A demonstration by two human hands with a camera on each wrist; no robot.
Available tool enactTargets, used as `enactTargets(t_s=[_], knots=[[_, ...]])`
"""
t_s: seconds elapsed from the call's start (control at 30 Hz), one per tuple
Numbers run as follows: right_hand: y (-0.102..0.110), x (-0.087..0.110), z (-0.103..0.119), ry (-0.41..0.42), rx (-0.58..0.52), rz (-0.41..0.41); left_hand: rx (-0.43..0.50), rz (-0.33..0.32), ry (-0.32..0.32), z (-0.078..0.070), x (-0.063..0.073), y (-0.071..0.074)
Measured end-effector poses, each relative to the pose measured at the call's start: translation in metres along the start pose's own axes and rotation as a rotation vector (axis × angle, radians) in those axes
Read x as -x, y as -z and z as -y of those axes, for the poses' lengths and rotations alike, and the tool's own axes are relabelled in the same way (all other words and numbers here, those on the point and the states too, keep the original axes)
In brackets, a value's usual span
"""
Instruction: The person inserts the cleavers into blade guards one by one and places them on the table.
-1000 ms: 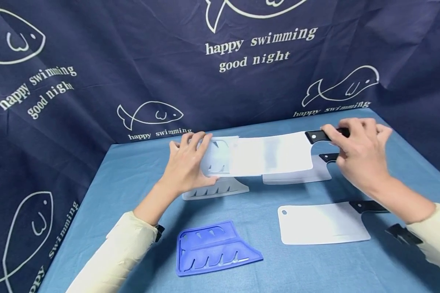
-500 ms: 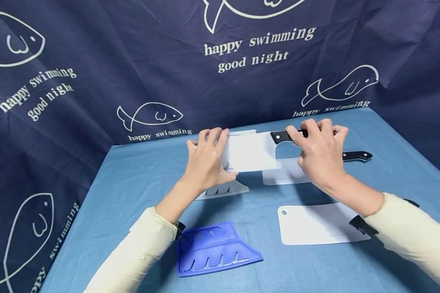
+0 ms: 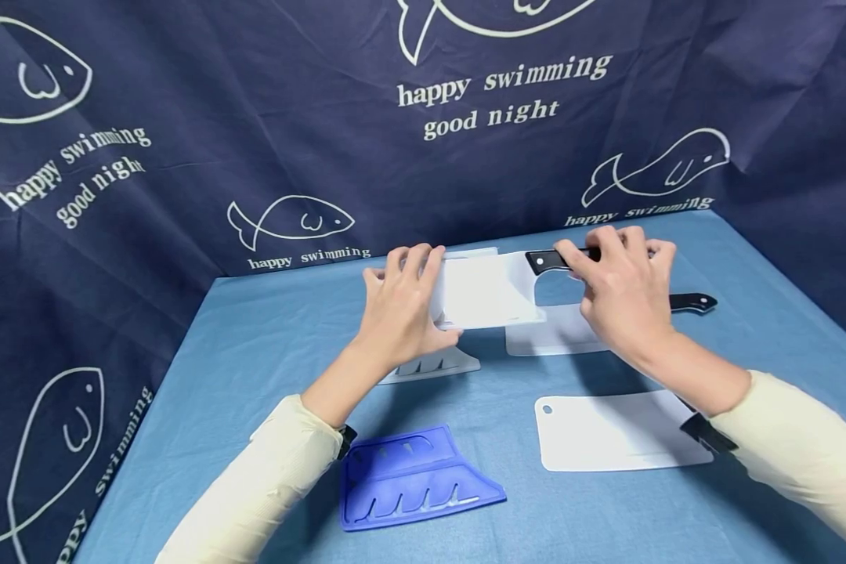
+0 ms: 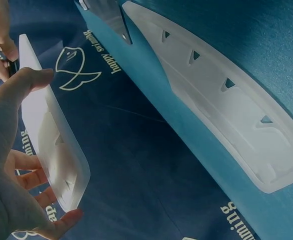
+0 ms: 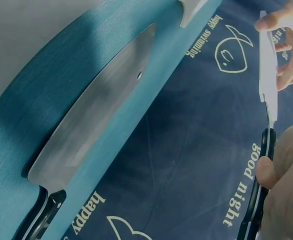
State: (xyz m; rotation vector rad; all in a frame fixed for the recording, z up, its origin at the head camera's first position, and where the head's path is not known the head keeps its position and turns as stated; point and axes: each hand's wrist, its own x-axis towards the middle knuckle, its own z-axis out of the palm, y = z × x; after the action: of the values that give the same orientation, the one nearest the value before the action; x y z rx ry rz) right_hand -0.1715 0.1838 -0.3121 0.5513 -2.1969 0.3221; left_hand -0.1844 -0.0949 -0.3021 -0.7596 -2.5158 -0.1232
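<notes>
Above the table, my left hand [image 3: 405,305] grips a translucent white blade guard [image 4: 61,160], thumb along one edge and fingers along the other. A cleaver [image 3: 489,290] sits with most of its blade inside that guard. My right hand [image 3: 627,290] holds the cleaver by its black riveted handle [image 5: 256,200], and the blade's heel shows at the guard's mouth. Below the hands lies a second white guard [image 3: 440,362], partly hidden by my left hand. Under my right hand, another cleaver [image 3: 550,333] rests on the cloth, its handle partly covered.
A blue blade guard [image 3: 416,482] lies at the front middle of the blue-covered table [image 3: 254,337]. To its right is a further cleaver [image 3: 616,435], its handle mostly hidden by my right forearm. A dark fish-print curtain [image 3: 465,172] hangs behind the table.
My right hand has moved left, sliding the cleaver deeper into the white guard. My left hand has shifted slightly right with the guard. Over the last half second both hands have hardly moved.
</notes>
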Motion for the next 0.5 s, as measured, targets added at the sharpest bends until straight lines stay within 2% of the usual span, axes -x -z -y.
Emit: enactTargets(t_s=[0.3,0.37,0.5], knots=[[0.0,-0.006,-0.002,-0.019,-0.001,0.02,-0.006,0.017,-0.003,0.001,-0.004,-0.001],[-0.001,-0.01,-0.005,-0.034,-0.003,0.063,-0.008,0.035,-0.003,0.003,-0.008,-0.003],[-0.005,-0.02,-0.014,-0.076,-0.001,0.225,-0.001,0.121,0.016,0.009,-0.019,-0.011]])
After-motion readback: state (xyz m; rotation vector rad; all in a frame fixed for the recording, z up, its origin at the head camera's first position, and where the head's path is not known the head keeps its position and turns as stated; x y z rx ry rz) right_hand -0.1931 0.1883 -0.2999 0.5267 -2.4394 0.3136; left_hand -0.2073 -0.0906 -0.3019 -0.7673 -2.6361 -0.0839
